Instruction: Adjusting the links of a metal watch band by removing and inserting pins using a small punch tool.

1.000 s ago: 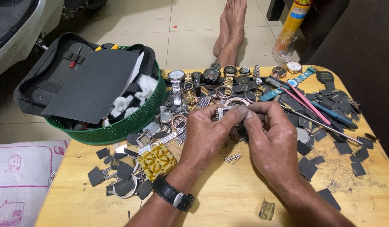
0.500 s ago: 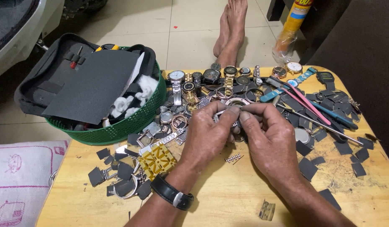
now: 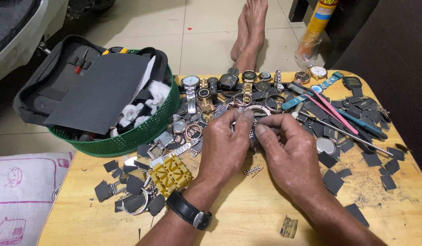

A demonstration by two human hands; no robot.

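Now | left hand [image 3: 224, 148] and right hand [image 3: 290, 155] pinch our watch band [image 3: 253, 110] mid-table [image 3: 247, 218] | risk: loose links [image 3: 252, 170] scatter if bumped.

I see both forearms reaching in from below, left hand [image 3: 224, 148] and right hand [image 3: 290, 152] meeting knuckles-up, fingertips [image 3: 260, 129] pinched together at the centre, thumbs tucked under.
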